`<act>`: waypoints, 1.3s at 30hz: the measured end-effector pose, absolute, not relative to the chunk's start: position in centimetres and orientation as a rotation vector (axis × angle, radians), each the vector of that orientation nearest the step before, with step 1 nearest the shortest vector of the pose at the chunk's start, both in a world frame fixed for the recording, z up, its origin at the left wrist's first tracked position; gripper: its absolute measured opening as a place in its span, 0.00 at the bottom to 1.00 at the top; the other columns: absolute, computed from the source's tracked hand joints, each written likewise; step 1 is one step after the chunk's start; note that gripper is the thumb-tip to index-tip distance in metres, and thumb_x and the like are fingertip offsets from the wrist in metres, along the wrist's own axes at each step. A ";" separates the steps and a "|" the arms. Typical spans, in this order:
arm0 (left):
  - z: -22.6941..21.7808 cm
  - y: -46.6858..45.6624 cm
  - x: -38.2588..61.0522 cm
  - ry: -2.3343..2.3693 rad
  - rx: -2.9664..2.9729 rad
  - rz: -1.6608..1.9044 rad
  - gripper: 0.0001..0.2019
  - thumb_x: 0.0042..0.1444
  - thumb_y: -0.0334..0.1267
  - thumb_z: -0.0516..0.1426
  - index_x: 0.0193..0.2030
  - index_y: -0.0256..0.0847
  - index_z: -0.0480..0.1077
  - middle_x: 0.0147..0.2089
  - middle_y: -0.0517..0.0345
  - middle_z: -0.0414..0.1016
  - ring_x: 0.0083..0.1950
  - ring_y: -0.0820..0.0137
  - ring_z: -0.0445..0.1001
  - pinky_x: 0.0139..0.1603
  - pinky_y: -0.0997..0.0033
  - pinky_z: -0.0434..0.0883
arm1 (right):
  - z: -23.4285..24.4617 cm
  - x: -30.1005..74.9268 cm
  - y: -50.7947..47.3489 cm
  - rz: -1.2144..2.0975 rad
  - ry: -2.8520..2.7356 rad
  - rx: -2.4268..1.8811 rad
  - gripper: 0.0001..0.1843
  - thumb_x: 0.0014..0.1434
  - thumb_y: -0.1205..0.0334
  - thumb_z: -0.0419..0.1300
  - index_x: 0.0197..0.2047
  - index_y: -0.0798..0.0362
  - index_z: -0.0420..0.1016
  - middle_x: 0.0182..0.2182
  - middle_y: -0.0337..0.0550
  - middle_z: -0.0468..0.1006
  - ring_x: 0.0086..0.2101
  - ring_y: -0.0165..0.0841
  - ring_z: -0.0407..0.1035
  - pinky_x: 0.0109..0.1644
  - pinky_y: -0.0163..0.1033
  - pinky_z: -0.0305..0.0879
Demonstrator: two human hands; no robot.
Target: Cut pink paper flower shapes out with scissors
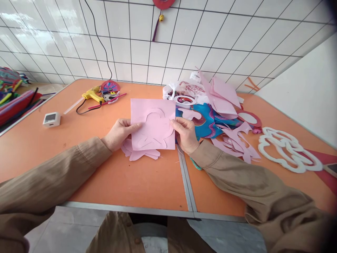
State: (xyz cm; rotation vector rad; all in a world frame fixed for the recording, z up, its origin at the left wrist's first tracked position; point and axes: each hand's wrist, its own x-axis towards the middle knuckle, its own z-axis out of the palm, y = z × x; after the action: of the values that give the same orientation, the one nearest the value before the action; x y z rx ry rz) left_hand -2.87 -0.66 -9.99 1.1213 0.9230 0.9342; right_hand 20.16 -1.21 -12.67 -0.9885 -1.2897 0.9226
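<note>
I hold a square pink sheet (152,123) with curved cut lines in it above the orange table (118,179). My left hand (119,133) pinches its left edge, thumb on top. My right hand (185,133) grips its right edge, fingers closed on the paper. Under the sheet lie several pink cut-out shapes (140,154) on the table.
A yellow glue gun (92,95) with a black cord lies at the back left, near a small white box (52,119). Pink paper scraps (234,144), a blue printed piece (207,121), a plastic bag (181,93) and white foam cloud shapes (286,149) crowd the right side.
</note>
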 end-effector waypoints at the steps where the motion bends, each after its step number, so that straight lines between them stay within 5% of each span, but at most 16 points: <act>1: -10.0 -0.7 -2.9 0.921 1.118 0.934 0.17 0.41 0.51 0.74 0.27 0.37 0.83 0.30 0.51 0.84 0.28 0.66 0.80 0.27 0.73 0.76 | -12.7 20.2 -1.2 0.918 -1.299 -0.987 0.21 0.54 0.51 0.64 0.19 0.51 0.63 0.20 0.34 0.58 0.26 0.28 0.52 0.30 0.38 0.51; 39: -10.2 -0.6 -3.4 0.924 1.161 0.937 0.18 0.45 0.52 0.72 0.27 0.37 0.81 0.29 0.53 0.84 0.28 0.68 0.79 0.28 0.74 0.76 | -12.8 20.1 -1.3 0.890 -1.373 -1.035 0.26 0.56 0.51 0.62 0.19 0.50 0.51 0.21 0.34 0.47 0.26 0.28 0.43 0.29 0.39 0.41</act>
State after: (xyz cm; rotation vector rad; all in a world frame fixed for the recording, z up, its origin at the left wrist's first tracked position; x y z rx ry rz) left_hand -3.40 -0.65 -10.20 1.1608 0.9245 0.9367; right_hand 20.11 -1.32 -12.80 -1.0352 -1.3730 0.8899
